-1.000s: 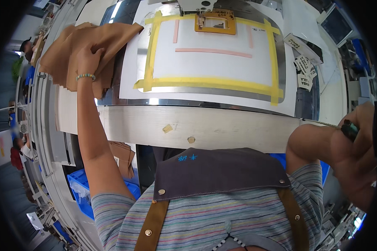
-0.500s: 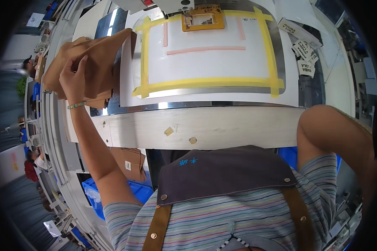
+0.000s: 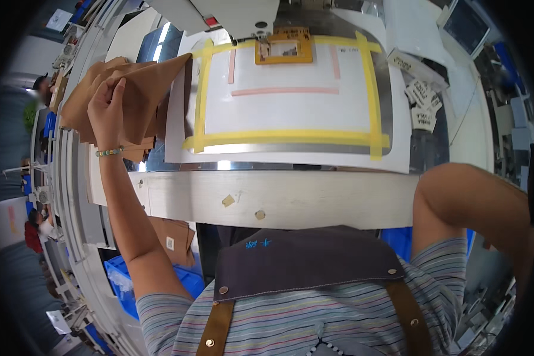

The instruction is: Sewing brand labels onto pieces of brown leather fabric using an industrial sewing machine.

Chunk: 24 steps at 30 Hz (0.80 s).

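At the left, my left hand (image 3: 108, 104) lies over a pile of brown cloth (image 3: 145, 92), fingers closed in a pinch on it. Folds spread around the fingers, and one corner points right toward the white sheet (image 3: 267, 115). Yellow tape (image 3: 291, 137) frames that sheet, and thin pink strips (image 3: 285, 91) mark its inside. An orange-yellow frame (image 3: 283, 58) with a cut-out window sits at the sheet's far edge, beneath a white machine head (image 3: 243, 15). My right forearm (image 3: 474, 190) runs off into the dark right rim, so the right hand is out of sight.
White labels (image 3: 422, 107) with dark print lie right of the sheet, beside a long white box (image 3: 418, 70). The pale table edge (image 3: 314, 193) runs before me. Below left is a blue crate (image 3: 121, 279) near brown folded pieces (image 3: 173, 240). A dark screen (image 3: 466, 26) stands far right.
The whole scene has shifted slightly down in view, showing more of the machine head. My left hand stays on the brown cloth, its fingers drawn a little closer together.
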{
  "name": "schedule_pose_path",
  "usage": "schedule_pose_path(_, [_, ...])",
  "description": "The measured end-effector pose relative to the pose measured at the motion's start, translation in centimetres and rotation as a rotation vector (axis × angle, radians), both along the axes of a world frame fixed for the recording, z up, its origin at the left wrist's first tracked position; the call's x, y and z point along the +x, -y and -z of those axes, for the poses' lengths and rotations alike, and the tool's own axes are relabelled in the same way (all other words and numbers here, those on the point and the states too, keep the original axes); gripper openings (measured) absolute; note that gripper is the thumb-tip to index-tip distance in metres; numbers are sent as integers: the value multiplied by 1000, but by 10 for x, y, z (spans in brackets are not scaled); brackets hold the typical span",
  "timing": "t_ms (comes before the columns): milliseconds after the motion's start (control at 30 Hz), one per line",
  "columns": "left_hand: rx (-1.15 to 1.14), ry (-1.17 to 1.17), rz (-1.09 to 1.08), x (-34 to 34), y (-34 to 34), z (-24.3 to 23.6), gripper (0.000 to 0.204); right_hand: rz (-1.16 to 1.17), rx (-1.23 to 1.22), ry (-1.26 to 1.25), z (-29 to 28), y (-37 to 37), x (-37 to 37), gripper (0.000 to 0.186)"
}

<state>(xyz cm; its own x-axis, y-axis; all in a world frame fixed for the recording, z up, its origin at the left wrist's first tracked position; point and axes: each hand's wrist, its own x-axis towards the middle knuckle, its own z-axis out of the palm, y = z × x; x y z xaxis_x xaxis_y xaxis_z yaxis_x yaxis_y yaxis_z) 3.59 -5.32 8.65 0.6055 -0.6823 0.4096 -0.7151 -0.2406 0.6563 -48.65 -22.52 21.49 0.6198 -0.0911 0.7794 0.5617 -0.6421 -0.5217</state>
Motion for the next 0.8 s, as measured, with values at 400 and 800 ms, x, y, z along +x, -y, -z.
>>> schedule_pose_path(400, [-366,81,52,-52,32,-16,38,197,-6,-571,108,22,126,21])
schedule_pose_path(800, [-6,311,37,-88,-26,80,49,388,-742,-569,221,-20,175,35])
